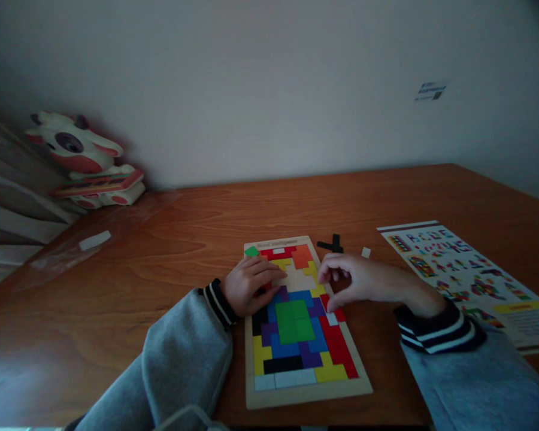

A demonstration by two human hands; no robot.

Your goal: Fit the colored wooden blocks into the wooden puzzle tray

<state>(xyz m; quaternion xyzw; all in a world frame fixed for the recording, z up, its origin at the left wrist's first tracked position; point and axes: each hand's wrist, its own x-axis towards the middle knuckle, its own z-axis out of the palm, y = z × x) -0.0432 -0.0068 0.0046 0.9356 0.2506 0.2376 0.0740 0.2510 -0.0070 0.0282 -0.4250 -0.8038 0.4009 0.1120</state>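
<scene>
The wooden tabletop (197, 233) carries a printed sheet (516, 326) at right and, near the middle, the puzzle board (312, 397). The left hand (247, 284) lies over the board's left side, fingers extended, thumb apart. The right hand (357, 278) is at its right edge, thumb and fingers parted. Beyond lie black pieces (336, 240) and a small white piece (366, 252).

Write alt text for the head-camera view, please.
A person's left hand rests on a colourful puzzle board, the right hand at its right edge. Loose black pieces lie nearby; a printed sheet lies right, a toy cow far left.
</scene>
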